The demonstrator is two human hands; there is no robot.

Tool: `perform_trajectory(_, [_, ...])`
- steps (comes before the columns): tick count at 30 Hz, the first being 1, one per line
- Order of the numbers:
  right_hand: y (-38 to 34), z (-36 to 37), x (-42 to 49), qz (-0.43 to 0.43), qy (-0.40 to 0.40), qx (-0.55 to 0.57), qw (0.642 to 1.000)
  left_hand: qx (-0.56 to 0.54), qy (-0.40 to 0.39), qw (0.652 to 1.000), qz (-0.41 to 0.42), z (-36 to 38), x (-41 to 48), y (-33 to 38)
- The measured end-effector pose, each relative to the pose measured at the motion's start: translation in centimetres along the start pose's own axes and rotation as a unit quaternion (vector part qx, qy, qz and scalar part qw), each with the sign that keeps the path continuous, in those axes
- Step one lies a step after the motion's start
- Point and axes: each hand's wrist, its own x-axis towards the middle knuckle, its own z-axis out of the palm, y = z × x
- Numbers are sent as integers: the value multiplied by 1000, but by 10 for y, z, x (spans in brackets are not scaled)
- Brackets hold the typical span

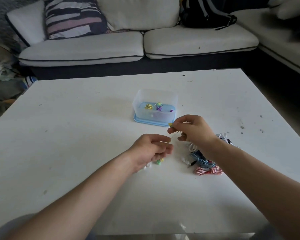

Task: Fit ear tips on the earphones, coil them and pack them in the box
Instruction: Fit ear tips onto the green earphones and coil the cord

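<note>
Near the box [140, 101] | your right hand [192, 130] pinches the yellow earbud [170, 125] | your left hand [151, 149] pinches its cable [174, 135] taut, likely steadying for tip-fitting.

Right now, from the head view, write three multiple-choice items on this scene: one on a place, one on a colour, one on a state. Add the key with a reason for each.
1. Where does the plastic box stand?
A. on a shelf
B. on the white table, beyond the hands
C. in the person's lap

2. What colour is the earbud pinched by the right hand?
A. red
B. black
C. yellow

3. What is the left hand doing?
A. pinching the thin cable
B. lying flat on the table
C. lifting the box

Key:
1 B, the box rests on the tabletop past both hands.
2 C, a yellow bud shows at the fingertips.
3 A, the cable runs from the right hand into the left hand's fingertips.
</note>
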Motion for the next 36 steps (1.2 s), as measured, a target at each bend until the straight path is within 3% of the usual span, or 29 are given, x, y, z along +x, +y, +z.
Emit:
perform_trajectory(4, [-1, -5, 4, 20, -7, 58, 998, 21, 23, 999, 10, 5, 5, 0])
perform_trajectory(6, [-2, -8, 6, 27, -11, 69, 997, 116, 89, 988, 57, 0, 7, 0])
perform_trajectory(8, [-1, -10, 9, 31, -16, 65, 997, 272, 136, 947, 103, -7, 6, -2])
perform_trajectory(11, [2, -11, 10, 44, -27, 52, 997, 442, 78, 889, 93, -11, 3, -9])
perform_trajectory(14, [4, -10, 11, 62, -28, 51, 996, 542, 54, 835, 75, -9, 5, -20])
perform_trajectory(20, [3, -8, 11, 87, -24, 74, 993, 582, 55, 807, 85, -7, 10, -29])
perform_trajectory(24, [5, -8, 10, 86, -32, 63, 994, 541, 83, 829, 115, -5, 7, -22])
perform_trajectory(31, [8, -6, 8, 67, -71, 31, 995, 249, 148, 948, 133, -13, 4, 10])
perform_trajectory(36, [12, 0, 7, 49, -86, 44, 994, 93, 121, 980, 130, -19, 3, 14])
